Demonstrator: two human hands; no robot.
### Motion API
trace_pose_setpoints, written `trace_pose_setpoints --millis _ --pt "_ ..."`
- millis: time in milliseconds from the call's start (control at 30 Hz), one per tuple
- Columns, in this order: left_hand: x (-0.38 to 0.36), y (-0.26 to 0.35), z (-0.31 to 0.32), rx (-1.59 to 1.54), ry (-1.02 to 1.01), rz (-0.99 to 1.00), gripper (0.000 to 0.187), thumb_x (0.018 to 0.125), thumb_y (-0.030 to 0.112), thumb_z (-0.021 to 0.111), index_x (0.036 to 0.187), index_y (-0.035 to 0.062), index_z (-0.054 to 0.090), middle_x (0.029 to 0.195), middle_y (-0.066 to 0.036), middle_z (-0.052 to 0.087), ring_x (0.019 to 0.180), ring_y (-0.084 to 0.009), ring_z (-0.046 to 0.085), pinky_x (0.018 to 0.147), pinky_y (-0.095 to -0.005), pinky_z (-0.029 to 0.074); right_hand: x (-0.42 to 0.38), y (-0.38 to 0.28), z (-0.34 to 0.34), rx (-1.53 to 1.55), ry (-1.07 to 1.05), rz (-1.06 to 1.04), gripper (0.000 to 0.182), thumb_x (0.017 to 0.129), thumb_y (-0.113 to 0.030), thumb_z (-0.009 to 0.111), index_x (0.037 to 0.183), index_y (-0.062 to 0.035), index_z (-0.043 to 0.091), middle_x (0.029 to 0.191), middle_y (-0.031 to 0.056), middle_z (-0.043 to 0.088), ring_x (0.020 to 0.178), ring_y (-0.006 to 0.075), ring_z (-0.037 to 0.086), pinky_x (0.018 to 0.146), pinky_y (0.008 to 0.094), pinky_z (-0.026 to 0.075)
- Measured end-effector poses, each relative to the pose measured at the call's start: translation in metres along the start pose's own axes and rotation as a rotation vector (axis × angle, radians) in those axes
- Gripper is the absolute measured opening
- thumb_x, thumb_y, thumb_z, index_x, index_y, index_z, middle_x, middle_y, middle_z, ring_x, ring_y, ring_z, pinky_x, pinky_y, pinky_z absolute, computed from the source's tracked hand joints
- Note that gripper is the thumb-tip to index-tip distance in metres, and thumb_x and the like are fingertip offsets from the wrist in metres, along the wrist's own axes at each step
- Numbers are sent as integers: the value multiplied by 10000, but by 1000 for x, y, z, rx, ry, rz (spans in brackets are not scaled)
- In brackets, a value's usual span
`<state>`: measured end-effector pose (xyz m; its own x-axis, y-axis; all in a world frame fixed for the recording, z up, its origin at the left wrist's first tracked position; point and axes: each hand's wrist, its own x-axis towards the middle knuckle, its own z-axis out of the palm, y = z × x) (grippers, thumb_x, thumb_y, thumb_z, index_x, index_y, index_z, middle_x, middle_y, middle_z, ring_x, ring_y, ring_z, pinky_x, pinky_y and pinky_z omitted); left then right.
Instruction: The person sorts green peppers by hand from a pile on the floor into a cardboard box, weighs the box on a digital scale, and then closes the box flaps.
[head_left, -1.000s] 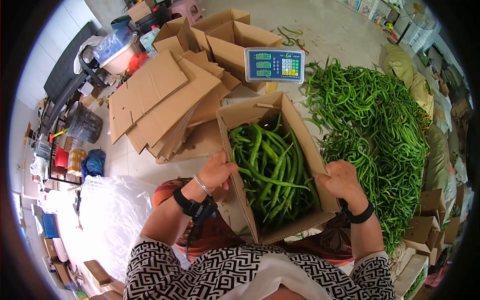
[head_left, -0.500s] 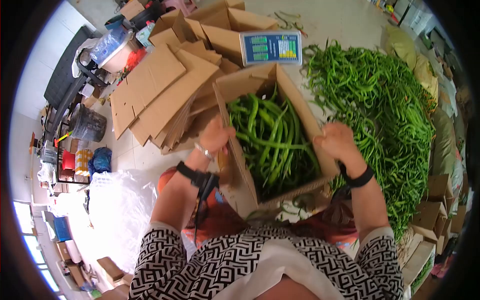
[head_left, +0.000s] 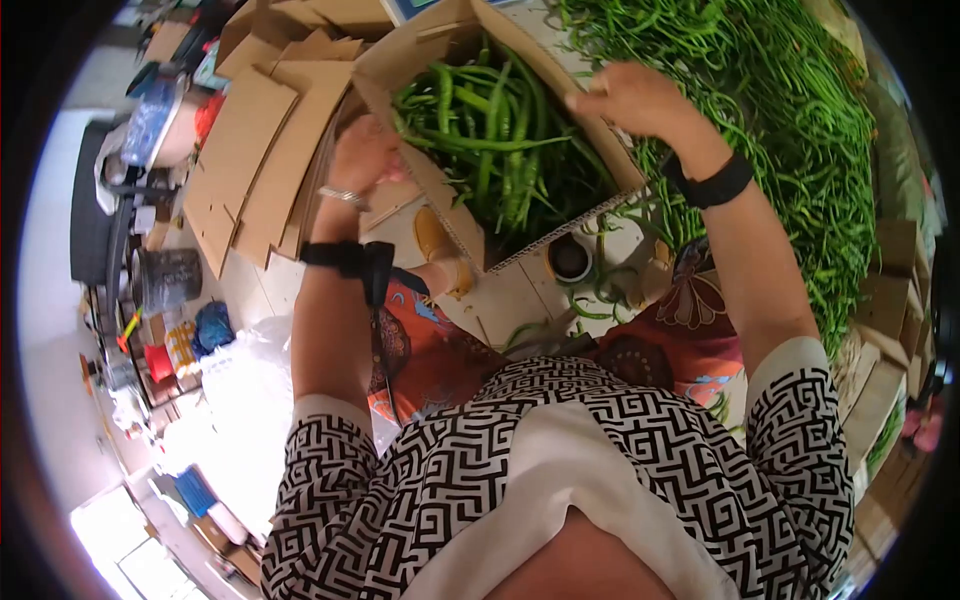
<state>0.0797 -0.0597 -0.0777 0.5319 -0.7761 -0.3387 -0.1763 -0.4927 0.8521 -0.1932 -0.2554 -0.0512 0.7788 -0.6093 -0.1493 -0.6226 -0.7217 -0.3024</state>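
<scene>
An open cardboard box (head_left: 455,205) holds long green chili peppers (head_left: 500,130). Along the box's left wall is my left hand (head_left: 366,152), its fingers curled at the cardboard and slightly blurred. My right hand (head_left: 640,100) is closed at the right wall, with fingertips on the upper rim. The box sits slightly tilted in view, in front of a digital scale display (head_left: 408,8) that is mostly cut off at the top edge. What supports the box underneath is hidden.
A large heap of green chili peppers (head_left: 770,130) covers the floor on the right. Flattened cardboard sheets (head_left: 240,170) lie stacked on the left. Below the box are a dark round object (head_left: 571,258), several loose peppers and my yellow-brown shoe (head_left: 432,235).
The box and both hands appear higher and farther left in view, as the camera view has shifted too. The scale display is now mostly out of frame, and floor shows below the box.
</scene>
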Motion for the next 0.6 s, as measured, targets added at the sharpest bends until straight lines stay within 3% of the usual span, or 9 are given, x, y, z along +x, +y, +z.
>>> trace_pose_setpoints --millis 67,100,200,267,333,400,467,533,600 --pt "10 -13 -20 -81 124 67 283 829 142 533 1082 18 524 681 -60 578 532 -134 610 406 -199 413 -10 13 -26 186 250 -74 372 824 -406 580 789 -38 628 642 96 595 544 217 579 540 375 460" --pt "8 -12 -28 -120 233 106 330 837 136 516 1149 27 504 722 -64 587 590 -134 622 437 -191 425 -26 17 -48 194 253 -38 372 824 -406 580 789 -38 628 642 96 595 544 217 579 540 375 460" --pt "-12 6 -42 -324 466 199 427 870 131 473 1286 47 433 895 -91 608 778 -161 636 537 -193 462 -79 24 -114 719 455 78 237 862 -233 608 819 -1 639 697 82 619 589 172 591 561 305 475" --pt "-17 7 -49 -511 598 169 426 866 87 508 1279 26 421 1015 -131 593 850 -219 619 629 -256 497 -88 61 -121 631 511 54 269 871 -261 601 802 -4 641 693 67 615 576 147 583 549 293 474" --pt "-9 -9 -62 -654 609 155 396 878 108 529 1254 23 439 1080 -137 584 889 -241 613 626 -264 508 -85 99 -113 552 544 15 302 879 -289 594 785 -7 643 689 53 611 564 122 576 538 282 472" --pt "5 -24 -75 -643 596 127 368 893 154 537 1228 22 459 1110 -138 570 927 -258 603 627 -269 517 -68 133 -86 516 322 179 285 881 -269 589 779 -7 634 682 65 617 593 145 589 541 291 470" --pt "16 -34 -82 -697 509 72 376 895 161 533 1232 18 446 1128 -132 570 936 -247 600 651 -285 524 -40 167 -46 315 18 192 237 879 -244 586 858 -11 627 763 89 639 626 164 600 554 307 471" --pt "14 -22 -68 -643 534 77 396 897 177 531 1254 34 433 1157 -119 565 979 -241 581 707 -308 506 3 210 43 300 -18 55 288 810 -337 621 782 -50 629 626 76 592 525 167 578 501 355 448" --pt "16 -4 -52 -602 566 105 417 899 192 529 1275 50 419 1187 -106 559 1022 -236 562 764 -331 488 16 195 63 210 -160 -63 227 787 -297 638 827 -74 622 753 128 620 659 292 605 598 416 485"
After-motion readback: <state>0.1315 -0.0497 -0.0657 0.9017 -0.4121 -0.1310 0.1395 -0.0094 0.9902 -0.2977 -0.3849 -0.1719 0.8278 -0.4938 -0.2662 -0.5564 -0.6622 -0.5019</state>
